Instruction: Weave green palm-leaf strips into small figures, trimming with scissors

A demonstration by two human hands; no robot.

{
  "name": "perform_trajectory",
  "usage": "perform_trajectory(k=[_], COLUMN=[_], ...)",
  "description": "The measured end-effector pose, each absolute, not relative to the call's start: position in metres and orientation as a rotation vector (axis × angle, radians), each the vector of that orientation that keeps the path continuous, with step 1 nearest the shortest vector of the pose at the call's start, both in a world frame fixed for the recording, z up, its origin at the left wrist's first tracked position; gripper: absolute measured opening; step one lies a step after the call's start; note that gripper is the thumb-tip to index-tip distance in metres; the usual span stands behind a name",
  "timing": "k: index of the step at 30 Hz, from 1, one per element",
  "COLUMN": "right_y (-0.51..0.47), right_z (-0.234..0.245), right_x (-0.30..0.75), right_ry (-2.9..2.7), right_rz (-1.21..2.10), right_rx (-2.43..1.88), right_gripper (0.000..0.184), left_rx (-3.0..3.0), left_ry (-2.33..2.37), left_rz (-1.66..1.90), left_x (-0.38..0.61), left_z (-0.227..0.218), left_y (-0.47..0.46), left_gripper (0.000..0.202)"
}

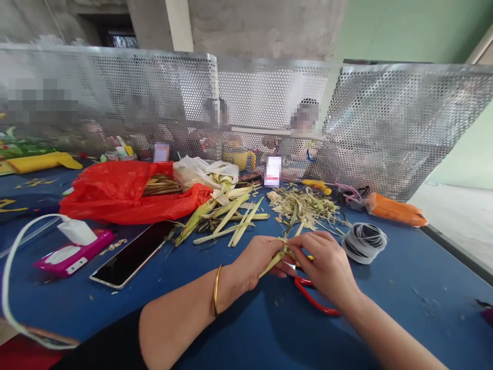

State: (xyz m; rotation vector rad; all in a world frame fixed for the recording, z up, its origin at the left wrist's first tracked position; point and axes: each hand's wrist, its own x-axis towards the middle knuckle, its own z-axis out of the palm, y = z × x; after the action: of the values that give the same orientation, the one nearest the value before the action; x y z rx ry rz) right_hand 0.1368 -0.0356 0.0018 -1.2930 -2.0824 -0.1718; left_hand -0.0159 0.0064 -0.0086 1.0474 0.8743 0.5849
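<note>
Pinching one leaf strip (272, 262) over the desk (404, 288)

Left hand (256, 262) and right hand (327, 267) meet fingertip to fingertip, both closed on the pale strip. Red-handled scissors (313, 300) lie on the desk under the right hand. From the hands: loose strips (231, 213) at 11 o'clock, scraps (304, 205) at 12, thread coil (364, 241) at 2, phone (131, 257) at 9.
</note>
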Motion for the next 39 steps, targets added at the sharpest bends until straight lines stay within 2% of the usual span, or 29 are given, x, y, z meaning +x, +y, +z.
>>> perform_trajectory(k=[3,6,14,20,22,27,30,33,36,39], right_y=[-0.037,-0.038,-0.038,-0.039,-0.039,-0.032,-0.024,-0.018,-0.016,-0.017], right_z=[-0.002,-0.005,-0.006,-0.008,-0.008,-0.013,-0.019,-0.026,-0.028,-0.026], right_x=[0.133,0.13,0.129,0.122,0.121,0.13,0.135,0.134,0.13,0.129], right_ry=[-2.093,-2.066,-2.175,-2.481,-2.471,-1.892,-1.431,-1.121,-0.995,-1.051], right_rz=[-0.452,-0.569,-0.58,-0.545,-0.507,-0.034,0.557,1.114,1.22,1.066], right_rx=[-1.228,-1.239,-1.223,-0.928,-0.897,-1.274,-1.499,-1.436,-1.396,-1.381], right_gripper=[0.021,0.021,0.022,0.024,0.024,0.017,0.022,0.027,0.026,0.026], left_rx=[0.942,0.85,0.802,0.751,0.832,0.916,0.92,0.993,0.978,0.844], left_ry=[0.781,0.687,0.621,0.672,0.642,0.721,0.785,0.815,0.883,0.936], left_rz=[0.619,0.621,0.676,0.752,0.723,0.694,0.685,0.676,0.733,0.829], left_x=[-0.015,-0.017,-0.02,-0.018,-0.019,-0.021,-0.021,-0.02,-0.019,-0.021], left_z=[-0.012,-0.013,-0.006,-0.009,-0.009,-0.008,-0.008,-0.008,-0.009,-0.009], left_y=[0.009,0.011,0.011,0.011,0.01,0.01,0.011,0.011,0.012,0.017], left_gripper=[0.014,0.013,0.014,0.027,0.026,0.031,0.033,0.028,0.024,0.019])
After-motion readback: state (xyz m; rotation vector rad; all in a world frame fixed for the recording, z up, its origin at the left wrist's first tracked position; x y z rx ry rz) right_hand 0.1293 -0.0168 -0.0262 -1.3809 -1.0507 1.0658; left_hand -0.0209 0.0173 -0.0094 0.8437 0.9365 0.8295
